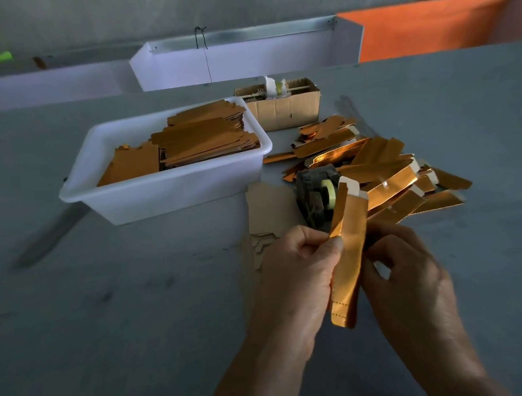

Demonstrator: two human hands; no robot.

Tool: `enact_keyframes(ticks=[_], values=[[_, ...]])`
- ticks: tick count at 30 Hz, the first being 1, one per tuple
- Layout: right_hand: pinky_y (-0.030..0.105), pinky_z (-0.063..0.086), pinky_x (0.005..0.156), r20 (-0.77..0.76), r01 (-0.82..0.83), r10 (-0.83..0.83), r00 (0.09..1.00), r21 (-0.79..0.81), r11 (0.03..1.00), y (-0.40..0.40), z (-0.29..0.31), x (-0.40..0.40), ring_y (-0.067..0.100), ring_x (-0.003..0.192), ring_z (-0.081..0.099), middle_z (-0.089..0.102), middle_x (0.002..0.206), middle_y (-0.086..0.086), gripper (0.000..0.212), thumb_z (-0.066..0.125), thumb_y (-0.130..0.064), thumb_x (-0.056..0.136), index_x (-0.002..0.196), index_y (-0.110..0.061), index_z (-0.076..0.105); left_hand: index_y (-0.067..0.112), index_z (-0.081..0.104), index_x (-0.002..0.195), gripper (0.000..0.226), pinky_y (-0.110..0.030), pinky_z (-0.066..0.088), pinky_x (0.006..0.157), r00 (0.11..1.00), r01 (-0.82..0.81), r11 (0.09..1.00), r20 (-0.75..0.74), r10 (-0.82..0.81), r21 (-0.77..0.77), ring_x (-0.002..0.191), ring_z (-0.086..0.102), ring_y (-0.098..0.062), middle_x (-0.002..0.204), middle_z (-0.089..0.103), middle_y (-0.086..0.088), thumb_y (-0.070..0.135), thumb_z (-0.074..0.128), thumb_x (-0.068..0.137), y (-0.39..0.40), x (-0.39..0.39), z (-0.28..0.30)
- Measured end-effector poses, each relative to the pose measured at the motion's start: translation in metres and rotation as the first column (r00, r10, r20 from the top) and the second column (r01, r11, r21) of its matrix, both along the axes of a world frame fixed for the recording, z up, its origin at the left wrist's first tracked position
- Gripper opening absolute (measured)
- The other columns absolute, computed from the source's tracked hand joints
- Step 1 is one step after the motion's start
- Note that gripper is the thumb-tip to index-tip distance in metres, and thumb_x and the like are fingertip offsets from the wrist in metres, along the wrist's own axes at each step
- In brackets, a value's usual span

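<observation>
We hold the gold carton blank (pixel 350 253) tilted above the table (pixel 108 294), just in front of the tape dispenser (pixel 316 198), probably so the seam folds and tapes within reach. Flat stock sits in the white tub (pixel 164 199) on the left, and the loose pile (pixel 381 162) on the right looks like output. Our left hand (pixel 293 274) pinches the blank's upper left edge. Our right hand (pixel 413 281) curls its fingers round the right edge.
</observation>
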State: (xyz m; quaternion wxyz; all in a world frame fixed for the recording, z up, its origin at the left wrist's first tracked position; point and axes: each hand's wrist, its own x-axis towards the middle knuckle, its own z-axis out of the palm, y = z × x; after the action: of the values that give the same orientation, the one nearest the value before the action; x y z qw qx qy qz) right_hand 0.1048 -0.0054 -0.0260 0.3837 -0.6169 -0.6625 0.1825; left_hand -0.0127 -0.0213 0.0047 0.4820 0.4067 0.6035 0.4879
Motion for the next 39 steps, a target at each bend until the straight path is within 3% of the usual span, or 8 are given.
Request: enact_keyframes(ticks=[2, 5, 8, 11, 14, 22, 27, 39], values=[[0.002, 0.038, 0.061, -0.021, -0.006, 0.006, 1.000, 0.022, 1.000, -0.001, 0.003, 0.006, -0.002, 0.083, 0.055, 0.061, 0.111, -0.008, 0.013, 0.068, -0.009, 0.082, 0.076, -0.018, 0.062, 0.022, 0.065, 0.080, 0.010, -0.015, 0.042, 0.057, 1.000, -0.005, 1.000, -0.009, 0.004, -0.015, 0.061, 0.060, 0.001, 0.067, 0.065, 0.009, 0.028, 0.065, 0.089, 0.000, 0.000, 0.003], [0.014, 0.046, 0.062, -0.308, 0.006, -0.005, 0.951, 0.002, 1.000, -0.005, 0.014, 0.022, 0.002, 0.079, 0.061, 0.066, 0.093, -0.015, 0.007, 0.061, -0.032, 0.081, 0.074, -0.033, 0.060, 0.022, 0.064, 0.078, 0.011, -0.014, 0.040, 0.047, 0.999, 0.003, 0.998, 0.044, -0.001, -0.065, 0.055, 0.057, 0.000, 0.066, 0.063, 0.009, 0.026, 0.066, 0.089, -0.001, -0.003, 0.006], [0.029, 0.057, 0.065, -0.574, -0.265, 0.178, 0.800, -0.071, 0.962, -0.012, 0.030, 0.032, 0.008, 0.072, 0.064, 0.067, 0.080, -0.004, 0.040, 0.068, -0.067, 0.057, 0.081, -0.033, 0.068, 0.024, 0.065, 0.076, 0.013, -0.017, 0.039, 0.043, 0.999, 0.013, 0.996, 0.040, -0.009, -0.093, 0.053, 0.056, -0.003, 0.060, 0.062, 0.010, 0.028, 0.066, 0.088, -0.007, -0.009, 0.007], [0.015, 0.052, 0.057, -0.620, -0.480, 0.330, 0.712, -0.087, 0.873, -0.014, 0.041, 0.027, 0.007, 0.064, 0.062, 0.067, 0.070, -0.001, 0.019, 0.072, -0.039, 0.061, 0.076, -0.028, 0.073, 0.022, 0.068, 0.074, 0.012, -0.015, 0.043, 0.045, 0.999, 0.023, 0.998, 0.036, -0.021, -0.060, 0.052, 0.059, -0.001, 0.059, 0.065, 0.009, 0.027, 0.070, 0.084, -0.013, -0.012, 0.009], [0.013, 0.050, 0.054, -0.593, -0.551, 0.399, 0.700, -0.093, 0.829, -0.012, 0.045, 0.017, 0.005, 0.061, 0.062, 0.069, 0.071, 0.000, 0.019, 0.060, -0.022, 0.062, 0.071, -0.030, 0.075, 0.021, 0.068, 0.075, 0.010, -0.015, 0.043, 0.047, 0.998, 0.041, 0.998, 0.057, -0.038, -0.052, 0.052, 0.061, 0.000, 0.060, 0.067, 0.007, 0.023, 0.071, 0.084, -0.017, -0.016, 0.012], [0.009, 0.047, 0.055, -0.447, -0.541, 0.473, 0.759, -0.030, 0.840, -0.009, 0.050, 0.008, 0.002, 0.070, 0.062, 0.069, 0.074, -0.009, 0.022, 0.057, -0.035, 0.063, 0.077, -0.041, 0.072, 0.014, 0.068, 0.078, 0.007, -0.020, 0.054, 0.056, 0.986, 0.093, 0.992, 0.149, -0.079, -0.086, 0.058, 0.068, -0.007, 0.065, 0.070, 0.002, 0.018, 0.071, 0.083, -0.017, -0.021, 0.016], [0.011, 0.049, 0.057, -0.349, -0.539, 0.493, 0.797, -0.042, 0.841, -0.004, 0.051, 0.011, 0.004, 0.069, 0.064, 0.070, 0.078, -0.008, 0.051, 0.058, -0.046, 0.060, 0.109, -0.058, 0.055, 0.011, 0.068, 0.075, 0.007, -0.033, 0.061, 0.073, 0.967, 0.114, 0.990, 0.238, -0.091, -0.084, 0.073, 0.074, -0.019, 0.074, 0.074, -0.006, 0.012, 0.072, 0.081, -0.016, -0.023, 0.018], [0.021, 0.045, 0.062, -0.243, -0.437, 0.400, 0.883, -0.118, 0.892, -0.007, 0.058, 0.004, 0.000, 0.069, 0.065, 0.070, 0.077, -0.016, 0.053, 0.057, -0.044, 0.059, 0.110, -0.047, 0.041, 0.001, 0.071, 0.081, 0.012, -0.032, 0.060, 0.076, 0.911, 0.263, 0.965, 0.335, -0.243, -0.017, 0.085, 0.074, -0.024, 0.088, 0.074, -0.015, 0.011, 0.066, 0.078, -0.017, -0.036, 0.015]])
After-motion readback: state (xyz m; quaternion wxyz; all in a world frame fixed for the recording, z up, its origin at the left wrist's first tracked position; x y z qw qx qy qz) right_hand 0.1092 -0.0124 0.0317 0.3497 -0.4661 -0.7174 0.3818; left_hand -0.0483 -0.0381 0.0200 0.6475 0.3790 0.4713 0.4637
